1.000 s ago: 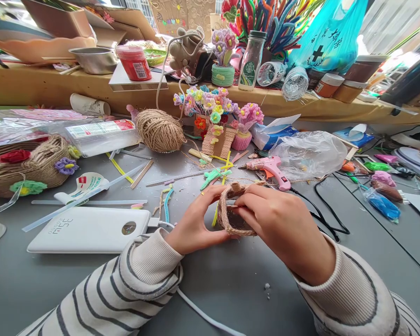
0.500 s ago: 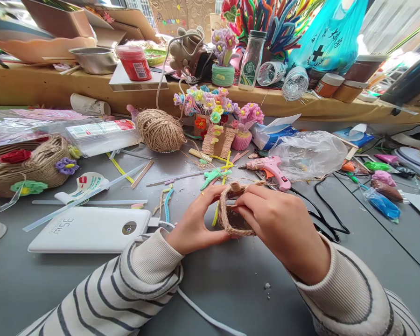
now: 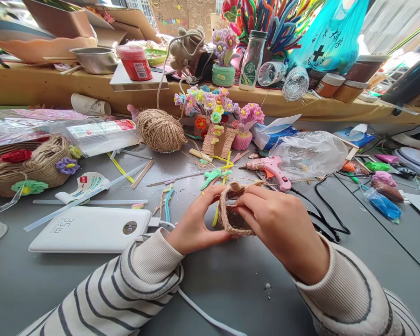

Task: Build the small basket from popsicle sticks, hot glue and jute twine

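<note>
A small twine-wrapped basket [image 3: 224, 215] with a braided rim is between my hands, low over the grey table. My left hand [image 3: 199, 219] curls round its left side, thumb at the near rim and fingers at the far edge. On the right rim, my right hand [image 3: 275, 221] pinches the wall, with fingertips reaching inside the opening. The right hand hides much of that side. Just beyond lies a pink glue gun [image 3: 271, 170], near a yellow pipe cleaner [image 3: 227, 168] and a green bit [image 3: 215, 175].
A ball of jute twine [image 3: 161, 130] sits behind, beside pipe-cleaner flowers [image 3: 210, 105]. To the left are a white power bank [image 3: 91, 228], clear glue sticks [image 3: 80, 200] and a large twine basket [image 3: 38, 158]. A black cord [image 3: 318, 219] curls at right, near a clear plastic bag [image 3: 311, 154].
</note>
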Demonstrator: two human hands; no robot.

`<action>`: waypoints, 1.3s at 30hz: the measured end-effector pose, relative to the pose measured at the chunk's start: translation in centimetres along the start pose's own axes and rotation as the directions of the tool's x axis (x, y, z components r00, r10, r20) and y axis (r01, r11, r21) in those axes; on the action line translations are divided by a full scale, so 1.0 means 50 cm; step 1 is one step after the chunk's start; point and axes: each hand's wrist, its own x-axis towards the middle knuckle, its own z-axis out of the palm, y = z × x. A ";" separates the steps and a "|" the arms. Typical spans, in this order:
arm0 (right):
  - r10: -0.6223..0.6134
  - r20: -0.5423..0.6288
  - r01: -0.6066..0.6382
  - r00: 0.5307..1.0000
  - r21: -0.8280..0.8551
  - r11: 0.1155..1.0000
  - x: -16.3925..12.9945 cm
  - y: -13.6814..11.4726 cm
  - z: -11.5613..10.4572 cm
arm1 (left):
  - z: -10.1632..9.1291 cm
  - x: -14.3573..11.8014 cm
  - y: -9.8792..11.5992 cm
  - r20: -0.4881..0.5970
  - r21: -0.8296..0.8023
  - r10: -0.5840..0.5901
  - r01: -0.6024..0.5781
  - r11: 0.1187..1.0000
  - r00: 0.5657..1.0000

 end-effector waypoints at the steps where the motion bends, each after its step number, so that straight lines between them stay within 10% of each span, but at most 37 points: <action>1: 0.001 0.004 -0.001 1.000 0.002 1.000 0.000 0.000 0.000 | 0.000 0.000 0.000 0.000 -0.001 -0.002 0.002 1.000 1.000; 39: 0.011 0.066 -0.009 0.998 -0.041 0.999 0.000 0.000 0.004 | 0.000 0.001 0.003 0.023 -0.006 0.015 -0.015 1.000 1.000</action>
